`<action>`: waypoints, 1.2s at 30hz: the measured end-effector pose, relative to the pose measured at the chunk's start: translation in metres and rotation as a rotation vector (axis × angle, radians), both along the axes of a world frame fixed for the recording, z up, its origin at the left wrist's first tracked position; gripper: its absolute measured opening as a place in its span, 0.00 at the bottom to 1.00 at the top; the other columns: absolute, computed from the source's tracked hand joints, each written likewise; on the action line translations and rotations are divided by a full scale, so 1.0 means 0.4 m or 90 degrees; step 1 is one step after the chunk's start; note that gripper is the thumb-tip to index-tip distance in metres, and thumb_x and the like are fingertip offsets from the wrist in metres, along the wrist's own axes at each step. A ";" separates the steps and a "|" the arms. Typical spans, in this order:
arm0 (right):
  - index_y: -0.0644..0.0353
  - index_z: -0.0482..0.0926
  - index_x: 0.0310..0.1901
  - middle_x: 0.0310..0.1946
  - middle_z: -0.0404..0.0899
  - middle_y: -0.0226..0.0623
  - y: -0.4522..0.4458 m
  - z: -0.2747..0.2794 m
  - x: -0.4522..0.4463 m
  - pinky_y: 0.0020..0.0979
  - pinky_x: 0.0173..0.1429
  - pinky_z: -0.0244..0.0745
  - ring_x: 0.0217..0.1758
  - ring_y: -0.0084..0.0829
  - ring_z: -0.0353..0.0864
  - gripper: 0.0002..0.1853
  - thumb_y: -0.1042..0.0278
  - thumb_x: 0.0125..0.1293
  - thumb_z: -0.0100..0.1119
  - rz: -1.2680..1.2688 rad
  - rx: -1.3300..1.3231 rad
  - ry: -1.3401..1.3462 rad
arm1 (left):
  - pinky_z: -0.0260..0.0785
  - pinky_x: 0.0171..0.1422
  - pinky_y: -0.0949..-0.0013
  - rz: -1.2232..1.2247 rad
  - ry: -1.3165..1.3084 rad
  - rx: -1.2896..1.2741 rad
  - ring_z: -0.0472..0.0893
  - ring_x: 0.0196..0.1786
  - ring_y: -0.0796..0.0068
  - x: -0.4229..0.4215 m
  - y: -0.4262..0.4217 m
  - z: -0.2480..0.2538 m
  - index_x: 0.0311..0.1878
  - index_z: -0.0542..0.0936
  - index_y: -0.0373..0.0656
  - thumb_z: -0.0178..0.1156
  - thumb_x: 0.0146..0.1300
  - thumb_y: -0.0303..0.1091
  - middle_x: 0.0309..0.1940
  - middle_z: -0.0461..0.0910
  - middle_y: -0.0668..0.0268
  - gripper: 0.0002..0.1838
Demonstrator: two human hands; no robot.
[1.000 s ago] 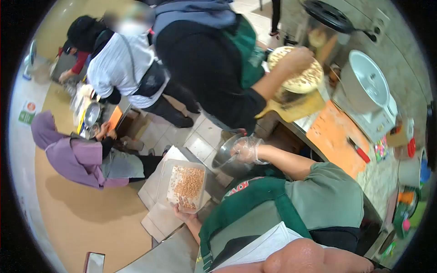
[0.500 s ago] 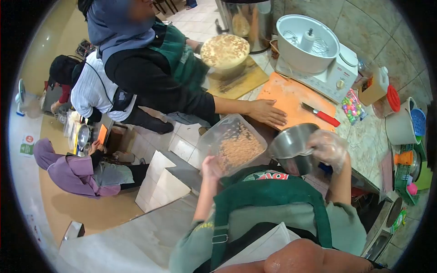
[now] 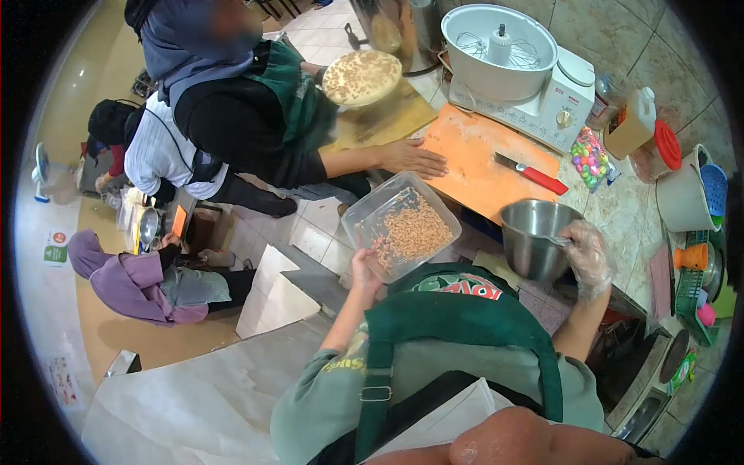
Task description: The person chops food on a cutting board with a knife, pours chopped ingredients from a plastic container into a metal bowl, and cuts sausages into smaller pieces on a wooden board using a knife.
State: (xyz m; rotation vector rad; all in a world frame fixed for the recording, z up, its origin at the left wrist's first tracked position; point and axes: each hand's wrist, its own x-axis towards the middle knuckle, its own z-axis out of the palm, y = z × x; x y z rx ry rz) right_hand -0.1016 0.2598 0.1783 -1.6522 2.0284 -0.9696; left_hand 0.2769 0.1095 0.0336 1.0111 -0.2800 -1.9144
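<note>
At the far left end of the counter (image 3: 612, 236), a round, pale cake (image 3: 362, 76) with brown crumbs on its flat top is beside a co-worker above a smooth yellow board (image 3: 416, 116). The left hand (image 3: 364, 273), bare, grips the lower left corner of a clear, rounded-square plastic container (image 3: 370, 223), held tilted out past the counter's near edge; loose, grainy tan bits (image 3: 416, 229) cover much of its floor. A co-worker's hand (image 3: 415, 157) rests flat by the left end of a matte, smudged orange board (image 3: 469, 170) that reaches the near edge. Behind it, along the wall edge, stands a white plastic mixer (image 3: 556, 116) with 1 round bowl. A red-handled knife (image 3: 533, 173) lies on the orange board. The right hand (image 3: 587, 260), in crinkled clear plastic, holds a deep, shiny steel pot (image 3: 533, 252) by its right side, at the near edge.
</note>
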 end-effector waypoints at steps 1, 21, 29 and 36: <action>0.63 0.76 0.27 0.28 0.74 0.41 -0.023 -0.012 0.007 0.36 0.40 0.68 0.34 0.41 0.73 0.08 0.73 0.40 0.54 -0.017 -0.001 -0.002 | 0.60 0.55 0.47 -0.008 0.013 0.018 0.65 0.53 0.55 -0.007 0.001 0.006 0.66 0.45 0.62 0.45 0.46 0.33 0.50 0.64 0.57 0.40; 0.53 0.76 0.38 0.38 0.76 0.36 -0.250 -0.193 0.130 0.38 0.51 0.66 0.46 0.39 0.72 0.17 0.79 0.42 0.54 -0.018 -0.090 0.248 | 0.61 0.55 0.51 -0.103 0.034 -0.106 0.67 0.54 0.56 -0.154 -0.070 0.295 0.65 0.52 0.56 0.46 0.51 0.36 0.52 0.66 0.55 0.34; 0.58 0.66 0.55 0.53 0.68 0.47 -0.329 -0.066 0.015 0.35 0.59 0.62 0.57 0.42 0.67 0.21 0.73 0.58 0.44 -0.091 -0.022 -0.159 | 0.59 0.59 0.68 -0.046 -0.138 -0.468 0.63 0.59 0.66 -0.345 -0.196 0.345 0.66 0.47 0.45 0.47 0.50 0.21 0.60 0.58 0.57 0.38; 0.50 0.41 0.66 0.57 0.63 0.50 -0.450 -0.177 -0.020 0.31 0.61 0.58 0.58 0.37 0.65 0.34 0.71 0.60 0.44 -0.040 0.001 -0.219 | 0.57 0.59 0.66 -0.050 -0.449 -0.783 0.65 0.57 0.63 -0.450 -0.200 0.319 0.66 0.51 0.44 0.56 0.43 0.24 0.56 0.63 0.54 0.43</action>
